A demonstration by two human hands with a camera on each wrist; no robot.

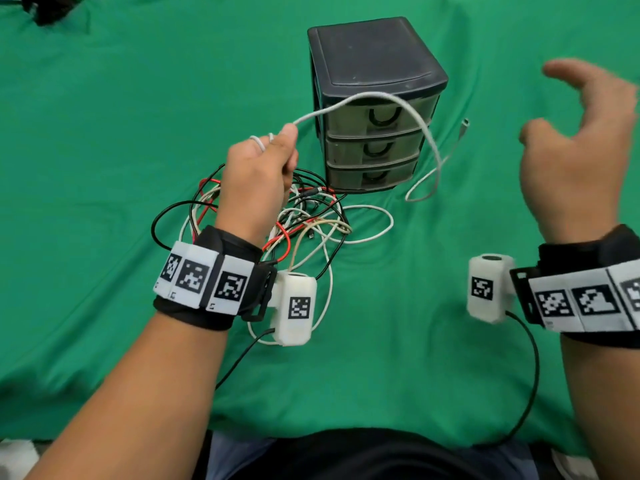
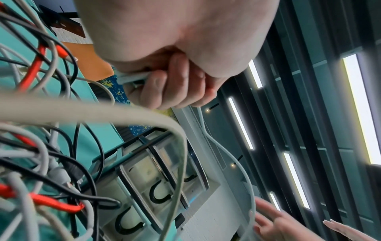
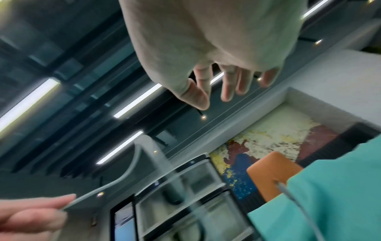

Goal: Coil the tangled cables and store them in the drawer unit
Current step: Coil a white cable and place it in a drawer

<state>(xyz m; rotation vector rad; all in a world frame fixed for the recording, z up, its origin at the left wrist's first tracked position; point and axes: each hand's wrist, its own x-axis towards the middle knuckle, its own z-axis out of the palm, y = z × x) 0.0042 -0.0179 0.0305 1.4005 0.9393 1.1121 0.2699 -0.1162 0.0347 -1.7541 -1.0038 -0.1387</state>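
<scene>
White cable (image 1: 420, 124) arcs from the left hand (image 1: 256, 174), which grips a few turns of it, over the front of the drawer unit (image 1: 375, 102) to a loose end on the green cloth (image 1: 104, 116) at right. The right hand (image 1: 578, 150) hovers open and empty, so coiling looks under way; next it should catch the slack and lay another loop, clear of the tangle (image 1: 304, 216) near the unit.

The person is wearing a black wrist wrap (image 1: 211, 271) on the left arm, with a band of white blocks carrying black-and-white square markers (image 1: 204, 282), and a white camera housing (image 1: 294, 308) is hanging off a black bracket beside it, bearing one marker and trailing a thin black lead (image 1: 242, 355). The right arm is carrying a matching black wrap (image 1: 595, 254), a marker band (image 1: 588, 301), a white housing (image 1: 488, 287) and a black lead (image 1: 530, 375). Both forearms are showing bare, and dark clothing (image 1: 363, 459) is showing at the bottom edge.
</scene>
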